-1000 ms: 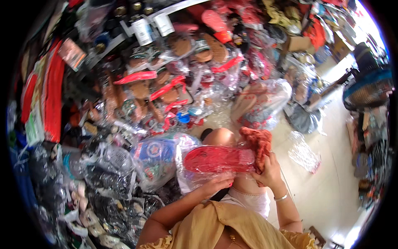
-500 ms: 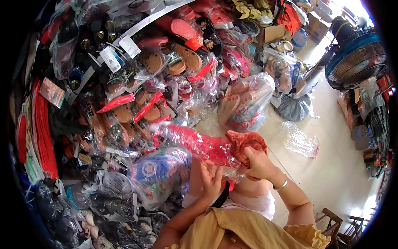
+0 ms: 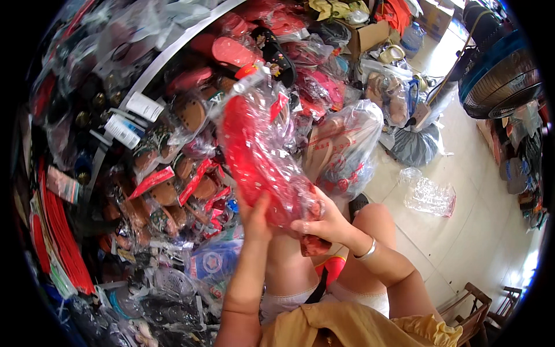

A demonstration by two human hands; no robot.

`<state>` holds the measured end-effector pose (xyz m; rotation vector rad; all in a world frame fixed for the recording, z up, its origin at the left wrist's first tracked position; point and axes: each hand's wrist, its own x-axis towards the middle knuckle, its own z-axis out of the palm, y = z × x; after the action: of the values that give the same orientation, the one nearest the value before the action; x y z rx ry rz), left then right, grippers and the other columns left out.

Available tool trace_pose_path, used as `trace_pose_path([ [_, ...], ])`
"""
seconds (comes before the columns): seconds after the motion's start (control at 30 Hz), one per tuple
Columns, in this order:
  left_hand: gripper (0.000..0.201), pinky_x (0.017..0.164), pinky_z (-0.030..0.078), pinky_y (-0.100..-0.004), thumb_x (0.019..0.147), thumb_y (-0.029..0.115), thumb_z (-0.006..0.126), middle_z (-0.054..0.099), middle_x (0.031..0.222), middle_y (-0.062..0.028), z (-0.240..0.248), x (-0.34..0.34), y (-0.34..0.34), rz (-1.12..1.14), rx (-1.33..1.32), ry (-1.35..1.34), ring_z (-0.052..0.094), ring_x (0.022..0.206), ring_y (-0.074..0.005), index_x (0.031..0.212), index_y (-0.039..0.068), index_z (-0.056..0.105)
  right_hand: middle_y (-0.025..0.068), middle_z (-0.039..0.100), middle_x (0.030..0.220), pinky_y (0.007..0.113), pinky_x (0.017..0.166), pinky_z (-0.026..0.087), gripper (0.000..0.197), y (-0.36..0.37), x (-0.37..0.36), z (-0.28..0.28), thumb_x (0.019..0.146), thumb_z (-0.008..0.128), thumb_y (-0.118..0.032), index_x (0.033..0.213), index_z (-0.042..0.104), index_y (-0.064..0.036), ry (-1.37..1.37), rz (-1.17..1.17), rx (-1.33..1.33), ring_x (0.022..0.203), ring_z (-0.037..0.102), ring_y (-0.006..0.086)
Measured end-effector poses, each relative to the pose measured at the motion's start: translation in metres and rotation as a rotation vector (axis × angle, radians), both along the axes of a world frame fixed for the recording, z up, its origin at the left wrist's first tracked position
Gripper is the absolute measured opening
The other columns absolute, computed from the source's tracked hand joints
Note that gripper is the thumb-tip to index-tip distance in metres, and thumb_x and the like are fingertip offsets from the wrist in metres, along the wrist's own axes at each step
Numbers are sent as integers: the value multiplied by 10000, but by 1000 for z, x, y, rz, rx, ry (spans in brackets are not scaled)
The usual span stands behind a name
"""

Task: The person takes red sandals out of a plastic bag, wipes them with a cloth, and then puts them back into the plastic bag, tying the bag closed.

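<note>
Cloth, rust-red and bunched, sits under your right hand, which clamps it with the near end of the bagged red slipper, while your left hand, close by but apart, grips the slipper's left edge. You've got it up just ahead of your knees, long axis running away from you and leaning left, rounded end pointing far-left, flat elongated shape in glossy, crinkled film. Beyond: smooth pale tiled floor, crumpled clear wrapper, bulging translucent footwear bag, round wire-caged fan.
</note>
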<state>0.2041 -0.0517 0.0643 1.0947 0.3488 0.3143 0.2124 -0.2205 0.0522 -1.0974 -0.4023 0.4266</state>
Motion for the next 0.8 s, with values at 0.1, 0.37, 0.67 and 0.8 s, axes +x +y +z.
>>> trace_pose_path([
  [0.1,665,969,493,-428,898,39,603,472,1373,-125,26,51,28,-13,9,-134,535,1186,-270,1471,95,268,57,537,1304,321,1015,410,747,-9,21,-1,803,771,-47,1415,344,-14,132,26,91,1175,525,139],
  [0.37,397,861,550,-382,895,72,614,574,1235,-134,39,241,135,-9,223,-136,620,1050,-248,1273,24,502,55,562,1230,320,981,439,617,-53,44,-30,807,758,-60,1327,428,-26,254,-270,2,1105,549,130],
  [0.67,740,1054,378,-388,884,94,634,393,1444,-192,-39,329,149,189,568,107,464,1259,-290,1480,-5,208,97,518,1318,347,1031,412,733,-76,60,-22,806,772,-65,1393,336,-8,297,-239,155,1201,520,179],
  [0.8,709,979,449,-386,908,117,580,436,1414,-181,-19,345,137,340,634,275,513,1223,-299,1500,68,193,106,503,1330,351,1042,402,737,-81,55,-26,810,772,-77,1392,328,2,321,-164,128,1215,506,182],
])
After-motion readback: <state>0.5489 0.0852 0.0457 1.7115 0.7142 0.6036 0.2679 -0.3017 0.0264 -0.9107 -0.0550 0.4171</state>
